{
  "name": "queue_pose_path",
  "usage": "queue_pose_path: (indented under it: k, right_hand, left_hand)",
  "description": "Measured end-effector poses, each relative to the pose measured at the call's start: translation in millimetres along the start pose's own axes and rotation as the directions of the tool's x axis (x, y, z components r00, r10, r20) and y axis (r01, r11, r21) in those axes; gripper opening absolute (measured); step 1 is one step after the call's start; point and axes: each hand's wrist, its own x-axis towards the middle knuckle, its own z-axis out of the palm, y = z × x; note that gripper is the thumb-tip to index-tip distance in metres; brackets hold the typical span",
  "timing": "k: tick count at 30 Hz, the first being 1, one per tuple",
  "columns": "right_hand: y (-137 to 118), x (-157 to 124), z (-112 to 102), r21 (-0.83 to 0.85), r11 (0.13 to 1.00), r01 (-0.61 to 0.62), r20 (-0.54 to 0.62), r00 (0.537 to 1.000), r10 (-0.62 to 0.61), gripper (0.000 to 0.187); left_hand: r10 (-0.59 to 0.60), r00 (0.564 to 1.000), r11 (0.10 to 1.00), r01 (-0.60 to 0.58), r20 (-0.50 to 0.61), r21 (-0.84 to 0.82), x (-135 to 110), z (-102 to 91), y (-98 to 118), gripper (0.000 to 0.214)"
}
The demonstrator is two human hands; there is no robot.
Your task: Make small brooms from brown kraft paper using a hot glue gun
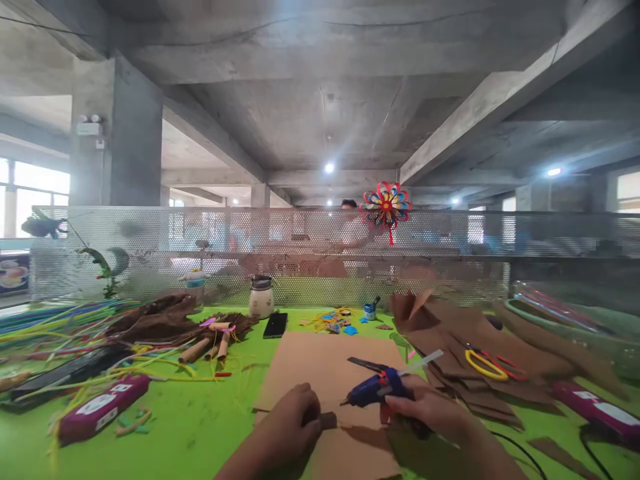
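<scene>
My right hand [430, 413] is wrapped round a dark blue hot glue gun [367, 391], with a pale glue stick [425, 363] poking out of its back. Its nozzle points left, toward my left hand [290, 427]. There, closed fingers hold a small dark brown paper piece [328, 420], whose free end sticks out to the right, just below the nozzle. Both hands are over a tan cardboard sheet [320, 360] that lies on the green table. Whether the nozzle touches anything is not clear.
Brown paper sheets [445, 327], with yellow-and-red-handled scissors [485, 365] on them, lie at right. A black phone [276, 325], a cream flask [261, 298] and rolled brown tubes [197, 349] stand left. Purple power strips [103, 407] lie at both sides. A perforated metal screen [310, 267] rises behind.
</scene>
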Motion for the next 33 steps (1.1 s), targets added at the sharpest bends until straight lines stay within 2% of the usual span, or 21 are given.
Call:
queue_pose_path:
  k: [5, 9, 16, 33]
  right_hand:
    - [-1.9, -2.6, -5.0, -0.088, 0.996, 0.021, -0.041, 0.999, -0.025, 0.053]
    - [-3.2, -3.4, -5.0, -0.036, 0.999, 0.019, -0.012, 1.0, -0.019, 0.057]
    - [-6.1, -8.1, -4.6, 0.091, 0.995, -0.037, 0.034, 0.999, 0.034, 0.059]
    - [-6.8, -14.4, -5.6, 0.121, 0.99, -0.068, 0.047, 0.997, 0.063, 0.05]
  left_hand:
    - [0.029, 0.999, 0.999, -0.029, 0.02, -0.021, 1.9, -2.3, 1.7, 0.038]
    - [0.054, 0.998, 0.998, -0.053, 0.041, -0.021, 3.8, -4.5, 2.2, 0.041]
    - [0.101, 0.994, 0.995, -0.1, 0.052, -0.018, 2.2, -7.1, 2.3, 0.032]
    - [0.185, 0.975, 0.979, -0.194, 0.127, 0.066, -0.8, -11.4, 8.4, 0.02]
